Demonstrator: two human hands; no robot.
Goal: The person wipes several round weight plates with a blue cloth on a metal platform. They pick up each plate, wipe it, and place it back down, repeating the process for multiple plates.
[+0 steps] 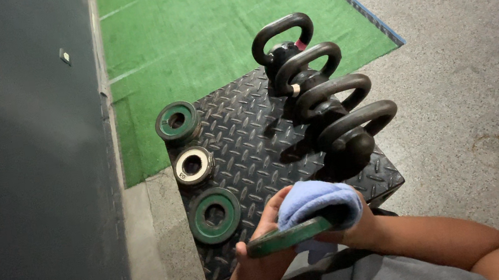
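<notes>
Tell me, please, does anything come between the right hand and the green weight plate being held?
Yes: a blue cloth lies between the right hand and the top face of the green weight plate. The left hand grips the plate's near edge directly, with nothing visible in between.

Four kettlebells (322, 90), four weight plates (194, 165), one blue cloth (317, 199)

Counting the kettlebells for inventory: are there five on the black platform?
No, four kettlebells stand in a row on the black platform.
</notes>
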